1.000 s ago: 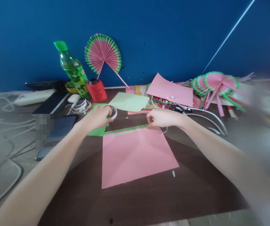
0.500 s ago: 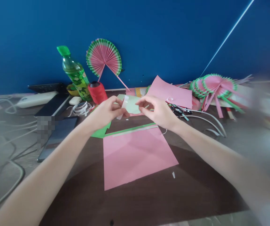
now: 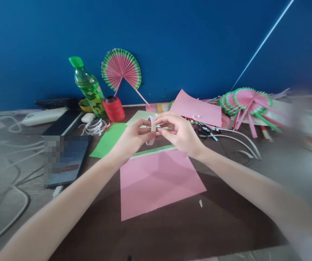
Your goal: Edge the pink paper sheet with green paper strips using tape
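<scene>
Both hands are raised above the dark table (image 3: 226,217), meeting over the far edge of a pink paper sheet (image 3: 158,183). My left hand (image 3: 132,139) pinches a small white tape roll (image 3: 152,127). My right hand (image 3: 181,132) also has its fingertips pinched on the roll, at its right side. A white tape strip (image 3: 156,152) runs along the pink sheet's top edge, over a green strip. A green paper sheet (image 3: 108,139) lies left of the hands.
A green bottle (image 3: 89,87), a red spool (image 3: 114,108) and a pink-green paper fan (image 3: 121,69) stand by the blue wall. More fans (image 3: 246,98), pink paper (image 3: 196,107), scissors (image 3: 204,130) and white strips lie at the right. A tablet (image 3: 66,159) and cables lie at the left.
My left hand lifted the tape roll off the table. My right hand left the sheet's top edge and rose to meet it. Both hands now pinch the roll together.
</scene>
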Demonstrator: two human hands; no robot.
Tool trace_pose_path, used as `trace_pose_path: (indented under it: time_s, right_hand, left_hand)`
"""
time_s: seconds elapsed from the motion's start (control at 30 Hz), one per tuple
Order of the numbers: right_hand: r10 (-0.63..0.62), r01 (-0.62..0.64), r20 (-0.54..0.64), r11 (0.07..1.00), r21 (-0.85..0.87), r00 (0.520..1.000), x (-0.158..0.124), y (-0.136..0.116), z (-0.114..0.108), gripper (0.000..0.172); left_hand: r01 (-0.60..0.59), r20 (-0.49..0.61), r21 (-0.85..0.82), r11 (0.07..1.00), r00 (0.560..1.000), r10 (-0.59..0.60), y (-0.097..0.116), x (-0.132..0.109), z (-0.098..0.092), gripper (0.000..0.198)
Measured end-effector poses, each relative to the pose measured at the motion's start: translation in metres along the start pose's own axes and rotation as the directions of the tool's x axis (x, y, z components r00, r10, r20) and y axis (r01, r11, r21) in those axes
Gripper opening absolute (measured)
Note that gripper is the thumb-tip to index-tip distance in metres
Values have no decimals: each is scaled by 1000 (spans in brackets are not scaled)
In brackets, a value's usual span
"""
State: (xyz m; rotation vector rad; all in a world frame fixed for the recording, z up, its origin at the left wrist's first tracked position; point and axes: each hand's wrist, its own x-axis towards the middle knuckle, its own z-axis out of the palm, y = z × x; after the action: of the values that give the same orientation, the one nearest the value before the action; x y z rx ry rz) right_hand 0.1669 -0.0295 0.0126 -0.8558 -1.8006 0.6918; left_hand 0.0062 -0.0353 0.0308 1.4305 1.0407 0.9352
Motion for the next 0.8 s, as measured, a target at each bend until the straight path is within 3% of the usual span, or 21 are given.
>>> trace_pose_path:
  time_s: [0.13, 0.47, 0.8]
  right_hand:
    - [36, -36, 4, 996, 87, 999, 1, 3, 2, 11]
    - [99, -100, 17, 993, 69, 995, -1, 6, 4, 8]
    - [31, -31, -4, 999, 7, 1000, -1, 5, 4, 3]
  left_hand:
    - [-14, -25, -25, 1000, 1000, 13, -2, 0, 1, 19]
    - [3, -33, 9, 1000, 999, -3, -8, -1, 4, 18]
    - [-12, -41, -39, 999, 999, 10, -10, -3, 7, 16]
